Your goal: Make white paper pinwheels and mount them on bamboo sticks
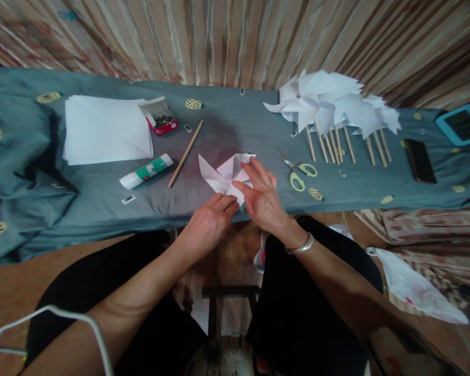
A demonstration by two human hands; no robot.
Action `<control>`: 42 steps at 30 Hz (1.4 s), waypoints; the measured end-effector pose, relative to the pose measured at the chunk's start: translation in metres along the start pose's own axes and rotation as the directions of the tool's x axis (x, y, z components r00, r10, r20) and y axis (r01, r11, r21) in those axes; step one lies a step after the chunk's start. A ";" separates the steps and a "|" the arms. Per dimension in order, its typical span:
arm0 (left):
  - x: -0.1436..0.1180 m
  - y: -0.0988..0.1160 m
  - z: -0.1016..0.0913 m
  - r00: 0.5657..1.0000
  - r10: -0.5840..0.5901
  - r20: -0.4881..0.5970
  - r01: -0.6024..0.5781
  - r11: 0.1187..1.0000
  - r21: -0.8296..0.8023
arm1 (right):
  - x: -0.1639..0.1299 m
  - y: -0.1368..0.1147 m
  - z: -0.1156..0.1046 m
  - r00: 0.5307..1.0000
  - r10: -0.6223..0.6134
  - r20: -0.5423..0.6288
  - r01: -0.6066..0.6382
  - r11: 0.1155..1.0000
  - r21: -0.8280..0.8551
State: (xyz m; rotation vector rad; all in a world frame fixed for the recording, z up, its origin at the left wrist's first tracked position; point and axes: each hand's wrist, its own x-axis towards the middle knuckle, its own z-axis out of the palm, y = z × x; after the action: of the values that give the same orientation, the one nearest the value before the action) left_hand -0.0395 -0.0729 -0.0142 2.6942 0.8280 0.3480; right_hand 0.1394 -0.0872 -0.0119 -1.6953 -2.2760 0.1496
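Curtains (172, 42) back the draped table (238, 112); left fingers (223, 200) pinch the paper pinwheel (226, 171), right fingers (260, 171), spread, press it; lifting early could let it unfold.

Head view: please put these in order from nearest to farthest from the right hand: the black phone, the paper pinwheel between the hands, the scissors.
1. Paper pinwheel: touched by the right hand.
2. Scissors: just to its right.
3. Black phone: far right, beyond the scissors.
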 end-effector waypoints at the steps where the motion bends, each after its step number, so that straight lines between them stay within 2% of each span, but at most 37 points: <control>1: 0.000 0.000 0.000 1.000 -0.001 0.003 0.001 1.000 -0.003 | 0.000 -0.001 0.001 1.000 0.003 0.005 -0.003 1.000 0.000; 9: 0.000 0.000 -0.003 1.000 -0.010 0.018 0.010 1.000 -0.020 | 0.000 -0.003 0.010 1.000 0.017 -0.009 -0.017 1.000 0.013; 17: 0.002 0.000 -0.003 1.000 -0.011 0.010 0.011 1.000 -0.016 | 0.002 0.002 0.020 0.997 -0.031 -0.064 0.030 0.999 -0.014; 24: -0.001 -0.003 -0.001 1.000 -0.009 0.007 0.009 1.000 -0.030 | 0.001 0.004 0.017 0.998 0.035 -0.048 -0.030 0.995 0.091; 33: -0.001 -0.003 0.000 1.000 -0.005 -0.031 0.003 0.999 -0.037 | 0.001 0.023 0.003 0.971 0.163 -0.174 -0.107 0.951 0.289; 36: -0.001 -0.003 -0.001 0.999 -0.007 -0.035 0.005 0.999 -0.041 | 0.001 0.021 -0.001 0.975 0.152 -0.163 -0.111 0.966 0.235; 42: 0.000 -0.002 -0.002 1.000 -0.005 -0.017 0.005 0.999 -0.042 | 0.002 0.001 -0.004 0.995 0.067 -0.068 -0.060 0.992 0.107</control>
State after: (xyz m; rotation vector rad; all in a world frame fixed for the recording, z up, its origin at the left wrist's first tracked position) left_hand -0.0410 -0.0703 -0.0126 2.6538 0.8228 0.3828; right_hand 0.1413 -0.0853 -0.0080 -1.6923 -2.1256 0.2154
